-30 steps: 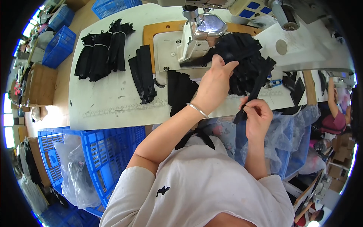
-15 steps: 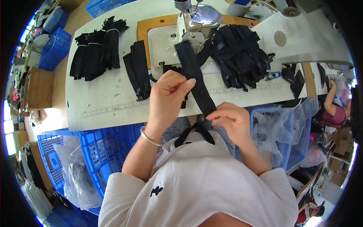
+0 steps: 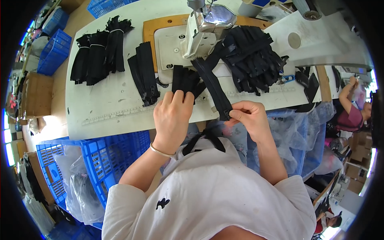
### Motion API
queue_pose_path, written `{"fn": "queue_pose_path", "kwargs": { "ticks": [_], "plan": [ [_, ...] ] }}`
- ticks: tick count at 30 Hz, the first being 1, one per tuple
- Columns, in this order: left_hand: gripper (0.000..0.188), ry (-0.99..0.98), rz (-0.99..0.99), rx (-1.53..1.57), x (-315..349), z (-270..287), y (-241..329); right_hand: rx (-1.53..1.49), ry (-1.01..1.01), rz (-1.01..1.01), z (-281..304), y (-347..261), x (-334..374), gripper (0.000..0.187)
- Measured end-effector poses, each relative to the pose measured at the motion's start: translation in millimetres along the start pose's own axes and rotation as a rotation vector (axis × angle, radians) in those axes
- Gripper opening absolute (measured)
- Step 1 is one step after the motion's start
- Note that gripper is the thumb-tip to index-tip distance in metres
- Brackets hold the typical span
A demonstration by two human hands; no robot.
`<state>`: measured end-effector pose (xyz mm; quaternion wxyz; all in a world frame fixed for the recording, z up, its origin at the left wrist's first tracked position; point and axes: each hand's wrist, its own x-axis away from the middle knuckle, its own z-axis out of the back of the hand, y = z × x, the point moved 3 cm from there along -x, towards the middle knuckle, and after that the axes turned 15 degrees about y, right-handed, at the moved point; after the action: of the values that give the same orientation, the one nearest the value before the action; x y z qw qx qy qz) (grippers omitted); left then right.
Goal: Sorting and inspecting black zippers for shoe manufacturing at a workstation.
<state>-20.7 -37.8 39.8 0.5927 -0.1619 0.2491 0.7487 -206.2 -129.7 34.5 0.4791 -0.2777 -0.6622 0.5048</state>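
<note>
My right hand (image 3: 250,118) pinches the near end of a black zipper (image 3: 215,86), close to its slider. The zipper slants up and left, its far end lying by the sewing machine (image 3: 202,38). My left hand (image 3: 173,120) is over the near end of a small pile of black zippers (image 3: 183,78). Its fingers are curled down, with the tips hidden. Left of that pile lies another small stack of zippers (image 3: 143,74). A large heap of black zippers (image 3: 252,58) rests to the right of the machine.
Tied zipper bundles (image 3: 98,56) lie at the table's far left. A ruler strip (image 3: 116,114) runs along the near part of the white table (image 3: 96,126). Blue crates (image 3: 94,160) flank my lap, with plastic bags inside. Another person (image 3: 350,108) is at the far right.
My left hand has let go of the zipper strip and moved down-left to the small pile. My right hand still holds the strip, whose far end has dropped nearer to me.
</note>
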Motion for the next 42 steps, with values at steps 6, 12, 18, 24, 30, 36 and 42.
{"fn": "queue_pose_path", "kwargs": {
  "ticks": [6,12,18,24,30,36,42],
  "plan": [
    [0.017,0.112,-0.055,0.026,4,2,-2,0.033,-0.027,0.064,1,-3,-2,0.011],
    [0.015,0.312,-0.123,0.134,2,7,-4,0.047,-0.05,0.114,-7,-10,-1,0.01],
    [0.008,0.016,1.155,1.372,7,8,-34,0.149,-0.062,0.273,-34,-47,1,0.014],
    [0.016,-0.056,1.216,1.524,8,2,-30,0.217,-0.148,0.605,-70,-39,-17,0.013],
    [0.021,-0.029,1.218,1.646,1,0,-23,0.102,-0.186,0.095,-67,-21,-21,0.014],
    [0.025,-0.12,1.048,1.298,-7,2,-18,0.062,-0.17,0.106,-63,-24,-19,0.013],
    [0.03,-0.125,1.062,1.291,-11,2,-15,-0.037,-0.149,0.105,-60,-23,-21,0.016]
  ]
}}
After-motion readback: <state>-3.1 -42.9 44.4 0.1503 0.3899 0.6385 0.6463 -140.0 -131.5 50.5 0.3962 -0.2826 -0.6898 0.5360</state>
